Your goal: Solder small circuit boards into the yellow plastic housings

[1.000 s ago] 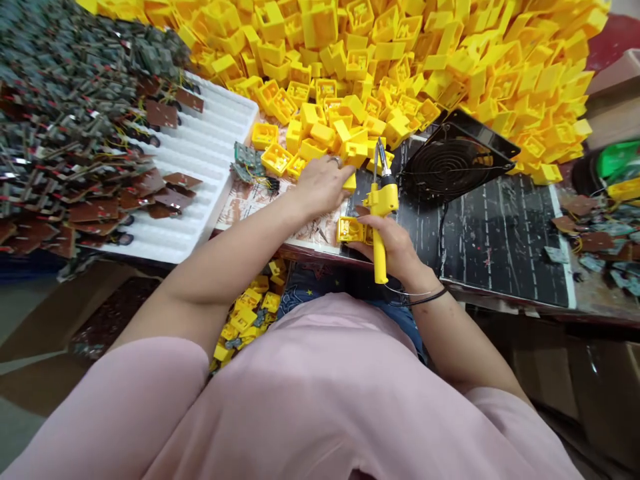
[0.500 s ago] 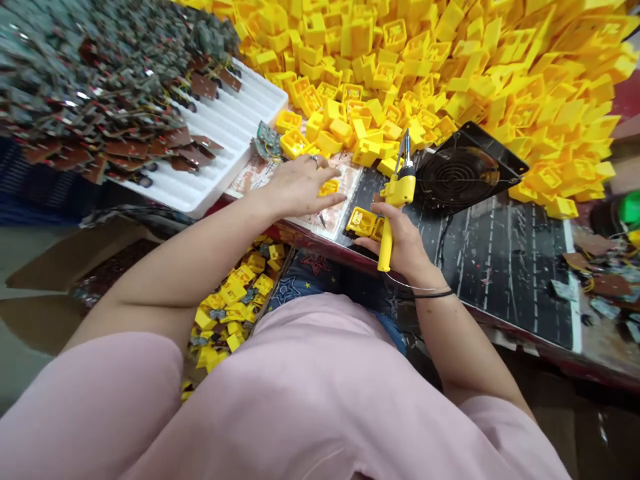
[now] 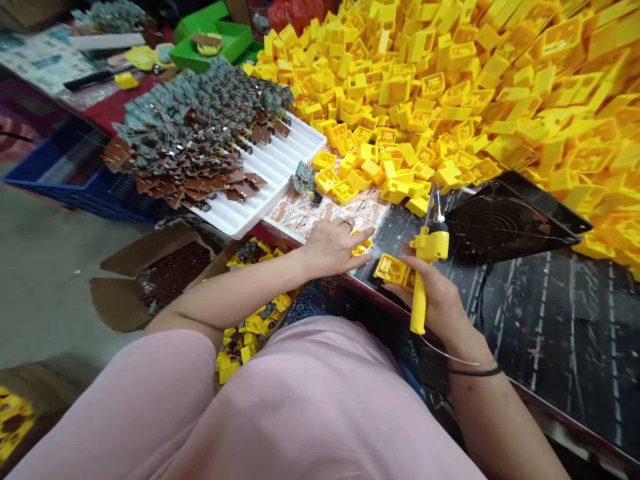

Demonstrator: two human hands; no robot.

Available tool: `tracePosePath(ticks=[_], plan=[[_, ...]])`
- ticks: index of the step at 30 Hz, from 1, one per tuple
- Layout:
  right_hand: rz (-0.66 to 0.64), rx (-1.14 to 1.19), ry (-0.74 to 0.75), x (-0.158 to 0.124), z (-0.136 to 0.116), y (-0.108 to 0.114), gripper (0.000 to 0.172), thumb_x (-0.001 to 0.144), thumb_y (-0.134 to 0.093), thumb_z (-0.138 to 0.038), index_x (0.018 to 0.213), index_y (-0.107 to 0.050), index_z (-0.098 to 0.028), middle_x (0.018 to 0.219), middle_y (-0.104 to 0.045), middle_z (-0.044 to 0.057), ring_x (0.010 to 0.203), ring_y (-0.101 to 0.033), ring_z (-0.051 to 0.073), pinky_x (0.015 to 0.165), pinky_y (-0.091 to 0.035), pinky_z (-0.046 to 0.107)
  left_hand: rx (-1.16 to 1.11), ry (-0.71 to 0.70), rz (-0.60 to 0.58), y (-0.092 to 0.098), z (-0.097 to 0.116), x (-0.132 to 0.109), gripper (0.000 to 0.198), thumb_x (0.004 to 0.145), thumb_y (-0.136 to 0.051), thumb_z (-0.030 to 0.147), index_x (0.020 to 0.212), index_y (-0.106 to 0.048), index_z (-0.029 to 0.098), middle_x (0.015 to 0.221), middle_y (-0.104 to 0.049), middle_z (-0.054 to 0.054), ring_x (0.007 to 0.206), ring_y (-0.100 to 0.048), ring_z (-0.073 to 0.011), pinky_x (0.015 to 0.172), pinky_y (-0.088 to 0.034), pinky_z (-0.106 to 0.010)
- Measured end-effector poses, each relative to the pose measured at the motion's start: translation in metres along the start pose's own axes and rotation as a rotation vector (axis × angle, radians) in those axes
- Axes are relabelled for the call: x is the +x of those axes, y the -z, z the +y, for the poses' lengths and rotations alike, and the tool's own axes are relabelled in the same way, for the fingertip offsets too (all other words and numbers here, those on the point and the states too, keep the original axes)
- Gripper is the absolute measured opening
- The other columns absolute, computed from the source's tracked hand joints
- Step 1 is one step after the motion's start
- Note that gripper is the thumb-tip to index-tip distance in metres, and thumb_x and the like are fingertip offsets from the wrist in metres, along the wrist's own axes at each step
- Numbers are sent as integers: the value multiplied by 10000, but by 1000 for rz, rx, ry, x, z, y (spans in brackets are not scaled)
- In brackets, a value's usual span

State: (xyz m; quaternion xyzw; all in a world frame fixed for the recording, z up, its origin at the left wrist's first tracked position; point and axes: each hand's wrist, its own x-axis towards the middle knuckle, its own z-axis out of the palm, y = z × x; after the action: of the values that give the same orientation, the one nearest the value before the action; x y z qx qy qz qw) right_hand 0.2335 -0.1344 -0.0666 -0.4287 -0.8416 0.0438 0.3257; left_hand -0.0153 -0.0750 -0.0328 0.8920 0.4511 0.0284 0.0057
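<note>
My right hand (image 3: 436,301) is wrapped round a yellow soldering iron (image 3: 424,267), tip pointing up and away. A yellow plastic housing (image 3: 391,269) lies on the black mat against that hand's fingers. My left hand (image 3: 336,245) lies palm down near the table's front edge, fingers curled over another yellow housing (image 3: 361,248) that is mostly hidden under them. A ring shows on one finger. A small circuit board with wires (image 3: 303,180) lies just beyond the left hand.
A huge heap of yellow housings (image 3: 450,87) fills the back. A black fan (image 3: 500,223) sits to the right. A white tray (image 3: 260,193) carries a pile of circuit boards (image 3: 195,133). Below the table edge stands a cardboard box of yellow parts (image 3: 250,320).
My left hand has drawn back from the yellow heap toward the table's front edge with a housing under it. The right hand keeps the iron. The camera has swung left and up.
</note>
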Motion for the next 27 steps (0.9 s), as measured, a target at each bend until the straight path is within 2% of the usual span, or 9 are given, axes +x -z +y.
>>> tracePosePath(ticks=[3,6,8,10,13,16,19,24,27], plan=[[17,-37,29,2,-1,-3,461,1002,-691,-417,1403,-559,-231,1281,-757,152,940,-793,266,803,-657,379,5,28,-67,0,14,3,746,980,-460,784,1443,-655,233,1101,-770,-165,1018,-736,-318,728,-512,-359],[49,-81,62,2,0,-2,479,993,-706,-427,1398,-554,-221,1241,-769,151,992,-791,281,871,-654,420,21,37,-90,17,-2,9,695,1021,-447,715,1509,-596,244,1038,-778,-132,923,-729,-287,664,-475,-341],[93,-85,45,-2,2,1,539,946,-776,-400,1407,-556,-228,1242,-770,146,1037,-787,294,908,-650,437,107,132,-71,35,-34,18,490,1064,-468,474,1449,-648,230,998,-768,-124,883,-704,-264,655,-454,-336],[160,-62,3,-5,4,3,604,892,-842,-337,1418,-559,-243,1261,-768,139,1042,-790,299,914,-652,442,184,266,-37,50,-79,33,378,1023,-443,232,1172,-777,138,1005,-749,-181,957,-683,-292,740,-482,-385],[221,-22,-27,-8,6,3,617,857,-870,-253,1403,-582,-257,1220,-787,118,975,-805,297,858,-666,427,222,311,-29,54,-145,58,274,919,-658,366,1058,-784,166,1156,-737,-168,1087,-644,-323,885,-520,-451],[205,-61,-28,-10,4,3,562,865,-855,-221,1369,-612,-273,1145,-808,91,951,-810,294,786,-672,402,205,226,-82,46,-178,68,275,804,-772,435,962,-764,210,1062,-751,-105,1156,-600,-347,964,-510,-492],[171,-40,-119,-11,-2,10,602,887,-839,-264,1420,-563,-306,1268,-774,95,1047,-792,303,869,-671,456,90,275,-98,57,-172,63,343,855,-740,507,973,-742,185,941,-730,-59,1016,-586,-237,952,-514,-425],[95,-16,-175,9,-22,7,589,896,-829,-313,1406,-536,-305,1377,-714,117,1194,-725,324,1024,-586,499,-476,398,9,105,-136,49,497,915,-660,386,1358,-647,161,815,-652,8,726,-569,-102,794,-524,-350],[35,-37,-86,34,-32,-13,440,943,-766,-350,1329,-566,-288,1213,-756,100,1141,-722,317,1086,-523,512,-785,410,117,97,-121,40,500,892,-652,418,1323,-685,166,800,-677,-9,660,-585,-98,683,-527,-329]])
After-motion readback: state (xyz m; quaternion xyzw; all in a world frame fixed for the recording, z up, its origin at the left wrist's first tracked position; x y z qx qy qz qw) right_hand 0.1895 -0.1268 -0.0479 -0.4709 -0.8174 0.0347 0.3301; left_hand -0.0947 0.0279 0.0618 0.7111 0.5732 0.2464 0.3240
